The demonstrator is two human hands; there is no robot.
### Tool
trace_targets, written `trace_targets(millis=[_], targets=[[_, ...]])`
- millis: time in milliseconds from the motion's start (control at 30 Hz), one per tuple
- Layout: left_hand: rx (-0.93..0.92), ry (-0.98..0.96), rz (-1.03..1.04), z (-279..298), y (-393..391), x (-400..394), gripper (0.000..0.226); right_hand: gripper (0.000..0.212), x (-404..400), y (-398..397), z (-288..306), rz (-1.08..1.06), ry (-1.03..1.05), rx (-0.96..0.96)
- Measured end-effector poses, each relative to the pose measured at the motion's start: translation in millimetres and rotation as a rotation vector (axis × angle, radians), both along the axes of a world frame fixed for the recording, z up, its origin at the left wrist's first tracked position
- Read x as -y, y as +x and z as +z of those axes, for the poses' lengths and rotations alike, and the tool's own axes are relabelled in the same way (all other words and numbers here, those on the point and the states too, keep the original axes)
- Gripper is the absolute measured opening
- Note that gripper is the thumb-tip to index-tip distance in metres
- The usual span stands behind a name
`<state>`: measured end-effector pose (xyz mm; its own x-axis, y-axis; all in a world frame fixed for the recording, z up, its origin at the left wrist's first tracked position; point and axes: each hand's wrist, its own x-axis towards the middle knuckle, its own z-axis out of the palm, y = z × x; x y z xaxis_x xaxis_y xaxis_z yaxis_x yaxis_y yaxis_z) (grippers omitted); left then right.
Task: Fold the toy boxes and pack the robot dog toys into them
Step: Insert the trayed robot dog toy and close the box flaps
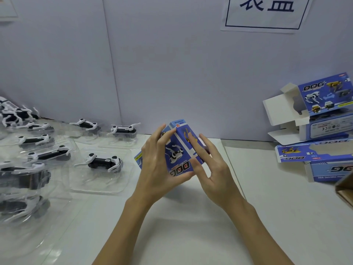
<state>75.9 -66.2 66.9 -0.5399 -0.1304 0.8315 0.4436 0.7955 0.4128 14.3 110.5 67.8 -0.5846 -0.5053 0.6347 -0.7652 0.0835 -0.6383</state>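
A blue toy box (179,150) printed with "DOG" and robot dogs is held above the middle of the white table. My left hand (158,165) grips its left side, thumb under the lower edge and fingers up the face. My right hand (208,165) lies against its right side with straight fingers pressing the panel. Several black-and-white robot dog toys sit in clear plastic trays on the left, the nearest one (104,162) just left of my left hand.
Blue boxes with open white flaps (313,109) are stacked at the right, with flatter ones (315,153) below. A brown carton corner (345,188) pokes in at the right edge. A grey partition wall (172,64) stands behind the table (191,217).
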Motion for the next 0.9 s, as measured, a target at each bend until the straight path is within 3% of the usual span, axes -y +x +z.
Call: trace_targets(millis=[67,333,567,900], targets=[[-0.002,0.002,0.024,-1.0,-1.1,-0.6,0.106,0.07,0.4,0.7,-1.7,-0.052,0.032,-0.051],[0.008,-0.084,0.129,0.2,-1.0,-8.5,0.094,0.061,3.4,0.9,-5.0,-0.096,-0.015,-0.09],[0.114,-0.022,0.156,-5.3,-7.0,-6.7,0.129,0.06,5.0,-4.0,-6.6,-0.076,-0.053,0.016],[0.131,0.006,0.224,-8.3,-10.3,-8.7,0.127,0.056,10.3,-6.0,-11.7,-0.146,-0.079,-0.03]])
